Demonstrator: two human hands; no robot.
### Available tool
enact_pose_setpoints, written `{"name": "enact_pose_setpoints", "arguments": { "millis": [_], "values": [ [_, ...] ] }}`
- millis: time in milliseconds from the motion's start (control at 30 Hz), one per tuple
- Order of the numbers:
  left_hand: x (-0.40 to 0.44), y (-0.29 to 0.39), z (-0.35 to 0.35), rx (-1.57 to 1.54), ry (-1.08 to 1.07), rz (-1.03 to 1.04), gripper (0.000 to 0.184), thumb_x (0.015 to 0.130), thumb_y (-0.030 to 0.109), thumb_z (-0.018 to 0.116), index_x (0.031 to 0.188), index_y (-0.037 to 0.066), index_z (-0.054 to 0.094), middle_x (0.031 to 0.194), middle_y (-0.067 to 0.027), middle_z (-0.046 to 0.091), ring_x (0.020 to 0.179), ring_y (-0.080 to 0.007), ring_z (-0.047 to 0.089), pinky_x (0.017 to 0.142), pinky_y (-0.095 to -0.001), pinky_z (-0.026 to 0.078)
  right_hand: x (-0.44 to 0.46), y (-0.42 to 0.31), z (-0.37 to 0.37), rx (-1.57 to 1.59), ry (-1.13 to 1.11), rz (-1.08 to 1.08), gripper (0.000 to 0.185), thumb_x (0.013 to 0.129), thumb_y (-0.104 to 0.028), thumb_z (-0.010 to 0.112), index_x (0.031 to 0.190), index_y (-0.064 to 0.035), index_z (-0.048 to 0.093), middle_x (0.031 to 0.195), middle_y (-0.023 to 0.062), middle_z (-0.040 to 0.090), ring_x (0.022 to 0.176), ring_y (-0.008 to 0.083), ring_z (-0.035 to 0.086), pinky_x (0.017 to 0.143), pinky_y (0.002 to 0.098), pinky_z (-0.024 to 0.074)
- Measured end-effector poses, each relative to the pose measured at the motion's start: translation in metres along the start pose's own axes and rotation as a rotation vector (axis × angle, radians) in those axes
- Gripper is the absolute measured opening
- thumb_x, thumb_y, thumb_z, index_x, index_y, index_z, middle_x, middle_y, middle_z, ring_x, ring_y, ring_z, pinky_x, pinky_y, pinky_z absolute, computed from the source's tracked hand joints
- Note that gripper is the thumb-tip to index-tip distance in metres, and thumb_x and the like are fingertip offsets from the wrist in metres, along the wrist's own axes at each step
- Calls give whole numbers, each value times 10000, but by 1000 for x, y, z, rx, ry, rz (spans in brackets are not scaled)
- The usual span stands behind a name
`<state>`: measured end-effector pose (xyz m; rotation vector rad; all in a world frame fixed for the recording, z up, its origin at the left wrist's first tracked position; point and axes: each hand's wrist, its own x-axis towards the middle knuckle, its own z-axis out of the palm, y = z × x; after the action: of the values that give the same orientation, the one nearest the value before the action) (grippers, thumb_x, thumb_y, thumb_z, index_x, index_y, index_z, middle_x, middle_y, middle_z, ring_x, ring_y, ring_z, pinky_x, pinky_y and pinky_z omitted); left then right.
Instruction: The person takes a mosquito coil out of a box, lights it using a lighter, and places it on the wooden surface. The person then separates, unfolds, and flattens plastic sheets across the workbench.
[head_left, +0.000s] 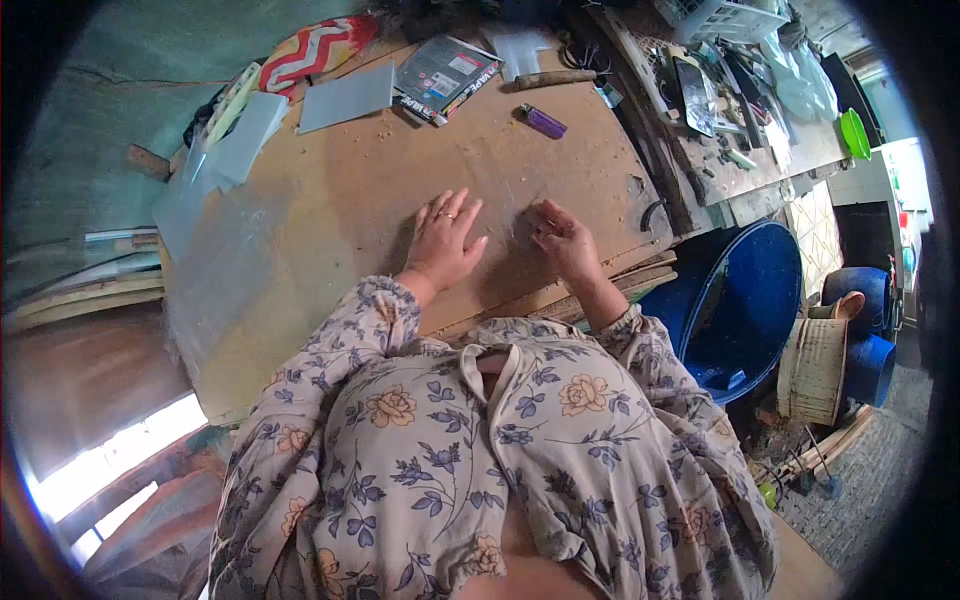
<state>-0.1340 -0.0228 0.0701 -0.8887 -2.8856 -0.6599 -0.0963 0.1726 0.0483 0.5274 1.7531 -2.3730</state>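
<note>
My left hand (445,243) lies palm down on the worn wooden tabletop (340,220), fingers spread and a ring on one of them. It holds nothing. To its right, my right hand (566,245) is just above or on the same board, its fingers curled in toward the thumb; whatever may be between the fingertips is too small to make out. Beyond the hands a purple lighter (544,121) rests on the board. Behind it are a stick-like wooden handle (555,79) and a dark printed box (447,80).
Translucent plastic sheets (348,97) and a red-yellow patterned cloth (315,52) lie at the far left. A side bench (735,185) with a phone-like black slab (694,97) and clutter stands right. Below it are a big blue barrel (745,310) and a cream bucket (812,370).
</note>
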Motion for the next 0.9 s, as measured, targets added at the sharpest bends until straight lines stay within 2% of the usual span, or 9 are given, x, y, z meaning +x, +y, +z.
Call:
{"name": "enact_pose_setpoints", "arguments": {
  "millis": [67,200,267,300,367,400,467,667,900],
  "values": [
    [7,4,1,93,-106,43,447,713,296,560,1122,134,479,1230,-125,355,1166,-290,278,936,-449,219,-3,3,0,41,-95,-5,495,786,80,416,1254,24,266,1228,113,377,998,182,486,834,252,393],
    [9,10,10,137,-92,41,421,734,300,537,1131,171,485,1243,-143,340,1159,-325,278,926,-467,213,-22,-15,-1,12,-118,83,457,807,44,407,1248,5,295,1192,91,421,1008,178,478,811,261,402],
    [10,10,9,141,-103,17,422,736,307,533,1143,207,480,1272,-147,307,1172,-336,257,937,-482,188,-26,-25,-8,-443,-62,135,404,792,4,444,1192,-43,404,1139,100,470,1008,221,483,778,296,418],
    [10,10,7,140,-106,18,422,736,307,533,1143,207,480,1272,-147,307,1172,-336,257,937,-482,188,-28,-27,-13,-442,-61,138,404,792,4,444,1192,-43,404,1139,100,470,1008,221,483,778,296,418],
    [11,11,3,159,-149,-15,433,734,308,532,1152,209,474,1292,-151,280,1185,-339,241,948,-478,175,-30,-29,-22,-1249,28,-414,360,719,-7,493,1067,-90,531,1129,99,466,1008,250,475,785,335,405],
    [12,10,5,159,-150,-14,433,734,308,532,1152,209,474,1292,-151,280,1185,-339,241,948,-478,175,-28,-29,-22,-1249,29,-412,360,719,-7,493,1067,-90,531,1129,99,466,1008,250,475,785,335,405],
    [15,7,8,155,-108,-6,437,711,328,547,1133,229,491,1285,-139,294,1196,-327,229,946,-506,160,-19,-28,-25,-1367,-139,-835,321,699,-85,515,1016,-117,557,1124,85,465,1043,282,425,835,387,348],
    [20,3,8,163,-89,-51,559,715,337,541,1218,154,381,1294,-132,284,1202,-321,226,955,-491,159,-8,-27,-12,-1464,-177,-825,323,719,-192,524,1036,-131,548,1160,63,444,1104,265,357,899,422,253],
    [25,3,16,102,-80,-62,672,704,315,565,1266,96,268,1300,-122,271,1192,-305,240,949,-458,176,6,-29,-10,-1495,-149,-814,332,717,-228,536,1036,-138,548,1165,48,443,1094,264,364,892,414,258]
  ]
}}
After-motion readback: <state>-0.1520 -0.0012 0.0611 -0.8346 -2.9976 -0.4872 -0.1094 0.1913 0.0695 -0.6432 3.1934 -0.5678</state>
